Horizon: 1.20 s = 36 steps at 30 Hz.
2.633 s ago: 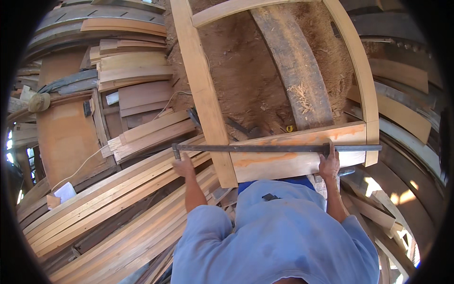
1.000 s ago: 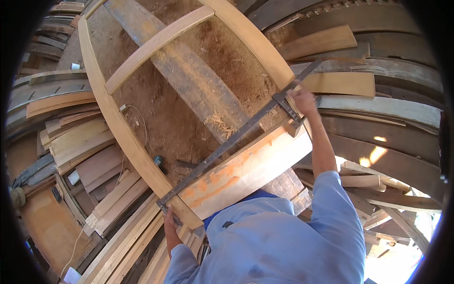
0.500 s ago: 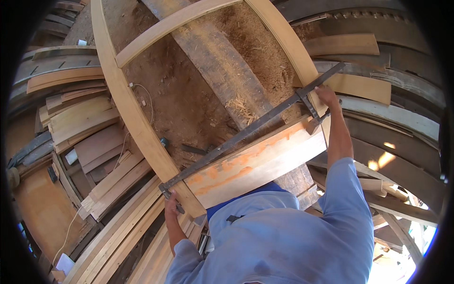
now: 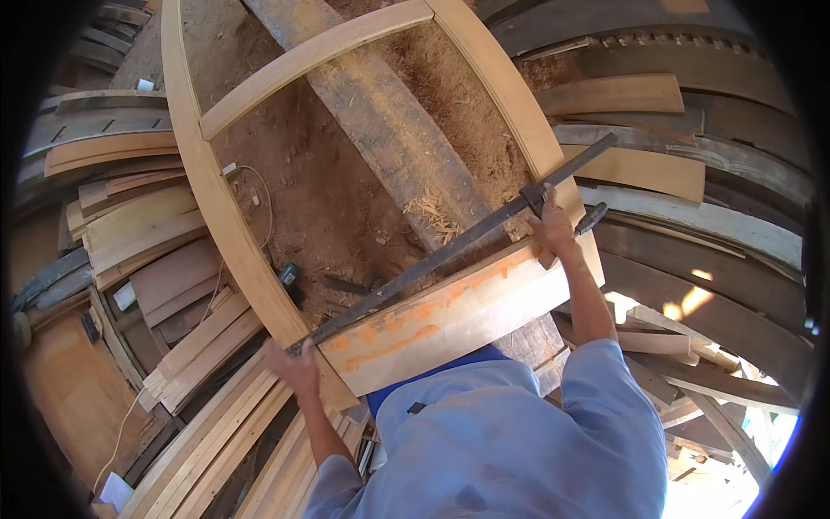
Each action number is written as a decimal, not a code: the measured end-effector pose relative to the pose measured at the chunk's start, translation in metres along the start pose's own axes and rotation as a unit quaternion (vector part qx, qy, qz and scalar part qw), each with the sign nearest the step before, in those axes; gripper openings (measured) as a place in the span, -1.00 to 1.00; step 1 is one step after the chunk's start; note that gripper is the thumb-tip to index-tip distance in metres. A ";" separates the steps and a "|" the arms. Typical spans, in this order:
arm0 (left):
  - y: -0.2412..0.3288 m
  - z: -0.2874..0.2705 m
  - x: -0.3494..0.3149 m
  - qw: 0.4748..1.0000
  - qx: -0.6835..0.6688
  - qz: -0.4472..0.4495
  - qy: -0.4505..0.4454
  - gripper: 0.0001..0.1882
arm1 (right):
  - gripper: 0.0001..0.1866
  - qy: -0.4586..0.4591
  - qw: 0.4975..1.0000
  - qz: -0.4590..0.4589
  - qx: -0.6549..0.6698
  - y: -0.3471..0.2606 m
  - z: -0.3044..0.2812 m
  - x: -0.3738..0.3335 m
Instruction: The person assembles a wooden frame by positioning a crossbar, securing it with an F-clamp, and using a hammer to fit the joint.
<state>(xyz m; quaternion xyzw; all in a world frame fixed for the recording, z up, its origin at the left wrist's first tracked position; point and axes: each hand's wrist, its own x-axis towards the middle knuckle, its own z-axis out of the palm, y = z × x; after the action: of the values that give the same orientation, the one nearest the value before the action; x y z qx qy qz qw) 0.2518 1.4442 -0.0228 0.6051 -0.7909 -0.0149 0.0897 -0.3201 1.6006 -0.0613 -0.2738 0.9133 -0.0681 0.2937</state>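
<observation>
A long dark metal bar clamp [image 4: 432,265] lies slantwise across a pale wooden frame [image 4: 226,221], above its wide near board [image 4: 432,324]. My right hand [image 4: 553,229] is closed around the clamp near its sliding jaw. The clamp's dark screw handle [image 4: 591,218] sticks out to the right of that hand. A small wood block [image 4: 546,258] shows partly below my right palm. At the clamp's left end, by the frame's left rail, is my left hand [image 4: 296,370]. Its fingers are smeared by motion, and whether they grip the clamp is unclear.
Under the frame runs a worn plank [image 4: 389,121] with wood shavings [image 4: 432,214]. A green power tool [image 4: 288,274] lies on the dirt floor, close to the left rail. Stacked boards [image 4: 138,229] crowd the left side; more planks [image 4: 692,246] line the right.
My right hand has shifted inward and nearer to me along the clamp, uncovering its screw handle. My left hand has moved from under the clamp's end to its outer left side.
</observation>
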 end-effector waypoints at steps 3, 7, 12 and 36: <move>0.104 0.024 0.034 0.964 -0.092 0.125 -0.218 -0.33 | -0.19 0.022 0.996 -0.058 0.065 -0.003 0.007 0.002; 0.220 0.069 0.055 0.896 -0.133 0.180 -0.383 -0.53 | -0.35 0.018 0.974 -0.163 0.154 0.015 0.008 0.031; 0.258 0.074 0.065 0.872 -0.082 0.128 -0.465 -0.64 | -0.42 -0.023 0.970 -0.172 0.168 0.020 -0.010 0.040; 0.309 0.099 0.067 0.919 -0.074 0.130 -0.366 -0.61 | -0.47 0.147 0.969 -0.138 0.144 0.119 -0.056 0.150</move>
<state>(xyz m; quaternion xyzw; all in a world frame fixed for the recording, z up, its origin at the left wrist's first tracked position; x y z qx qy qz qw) -0.0754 1.4542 -0.0714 0.4414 -0.8367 -0.2819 -0.1601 -0.5085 1.6176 -0.1243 -0.3387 0.8805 -0.2785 0.1804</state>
